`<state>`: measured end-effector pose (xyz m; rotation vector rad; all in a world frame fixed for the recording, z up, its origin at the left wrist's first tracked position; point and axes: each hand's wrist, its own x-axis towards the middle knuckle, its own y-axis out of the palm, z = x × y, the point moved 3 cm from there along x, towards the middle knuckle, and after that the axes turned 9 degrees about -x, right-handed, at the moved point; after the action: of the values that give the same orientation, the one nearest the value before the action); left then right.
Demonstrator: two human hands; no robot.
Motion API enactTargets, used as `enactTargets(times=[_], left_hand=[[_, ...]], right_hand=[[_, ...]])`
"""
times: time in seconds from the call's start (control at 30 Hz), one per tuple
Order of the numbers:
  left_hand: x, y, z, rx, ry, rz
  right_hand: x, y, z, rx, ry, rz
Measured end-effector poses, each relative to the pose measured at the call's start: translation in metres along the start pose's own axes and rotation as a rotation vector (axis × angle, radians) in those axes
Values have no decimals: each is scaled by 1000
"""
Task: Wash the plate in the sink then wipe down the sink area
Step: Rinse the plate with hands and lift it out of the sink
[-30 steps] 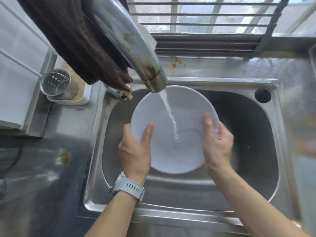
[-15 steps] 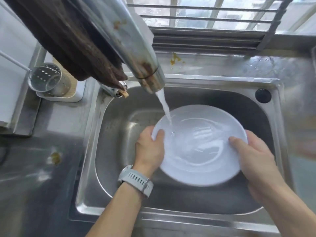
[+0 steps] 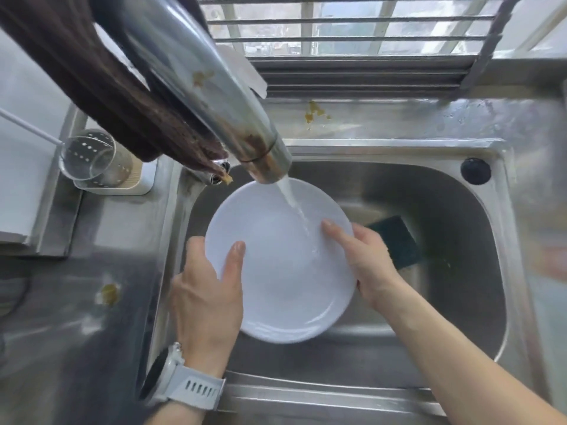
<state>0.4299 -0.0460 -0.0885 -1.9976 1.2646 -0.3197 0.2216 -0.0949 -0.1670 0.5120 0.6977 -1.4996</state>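
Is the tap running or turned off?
Running: a stream of water pours from the faucet spout onto the white plate.

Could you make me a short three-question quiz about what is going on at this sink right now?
1. True or false: water from the tap is running onto the plate.
2. What lies in the sink just behind the right hand? A) a fork B) a dark sponge C) a cup
3. Fill in: the watch is on the ___ wrist.

Key
1. True: the stream lands on the plate's face near the right hand.
2. B: the dark sponge lies on the sink floor.
3. Left: the left hand grips the plate's rim, thumb on its face.
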Motion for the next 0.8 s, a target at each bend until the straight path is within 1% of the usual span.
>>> enactTargets(times=[0.03,0.1,0.17,0.2,0.23,0.33,0.37,0.4,0.43,0.5,0.53,0.57,0.63,0.67,0.7,0.8], left_hand=[[2,7,4,28,-2,1],[4,26,11,193,45,45],[-2,50,14,388,173,133],[-7,63,13,432,229,192],[-13,76,9,437,282,264],[-39,115,-6,329,513,504],[-42,123,-8,321,568,564],[-37,127,-7,321,598,589],[-27,128,-3,333,595,580],[-9,126,8,387,494,513],[-8,126,10,405,451,514],[-14,129,7,405,457,552],[-33,135,-3,396,607,647],[-34,135,-4,402,652,668],[-26,134,1,411,645,659],[0,123,17,481,501,537]], right_hand=[[-2,-4,2,9,-50,-45],[-10,-15,-1,-12,-120,-140],[-20,-23,-8,-87,-157,-214],[-23,-25,-13,-124,-156,-237],[-25,-25,-18,-146,-147,-247],[-26,-17,-26,-174,-115,-239],[-26,-16,-29,-181,-110,-249],[-26,-18,-30,-181,-106,-274],[-27,-22,-32,-182,-106,-303],[-28,-29,-38,-198,-119,-334],[-29,-30,-40,-200,-115,-333],[-29,-30,-41,-195,-109,-326],[-26,-27,-43,-181,-98,-306],[-25,-26,-43,-177,-99,-302],[-24,-28,-44,-176,-112,-314],[-25,-35,-46,-158,-176,-383]])
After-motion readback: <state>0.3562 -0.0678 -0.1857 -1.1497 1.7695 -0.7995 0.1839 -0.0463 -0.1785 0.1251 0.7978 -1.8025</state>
